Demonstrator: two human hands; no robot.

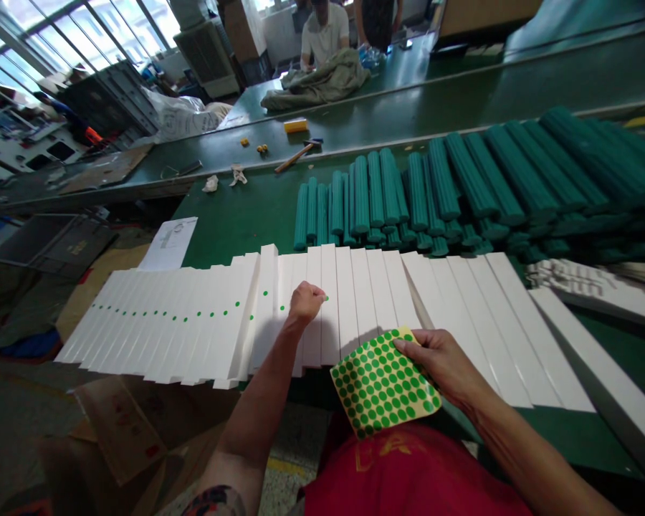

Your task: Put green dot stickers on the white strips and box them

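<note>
My left hand is closed in a pinch over a long white box, its fingertips at a small round green sticker on the box's face. My right hand grips the edge of a yellow-backed sheet of green dot stickers, tilted above the near edge of the boxes. A row of narrow white boxes lies side by side across the table. Those to the left carry one green dot each around mid-length; the boxes to the right show plain white faces.
Behind the boxes at right, green ribbed rolls are piled up. A paper sheet lies at left. Farther back are a hammer, a yellow block and a cloth heap. Two people stand or sit beyond; cardboard is below left.
</note>
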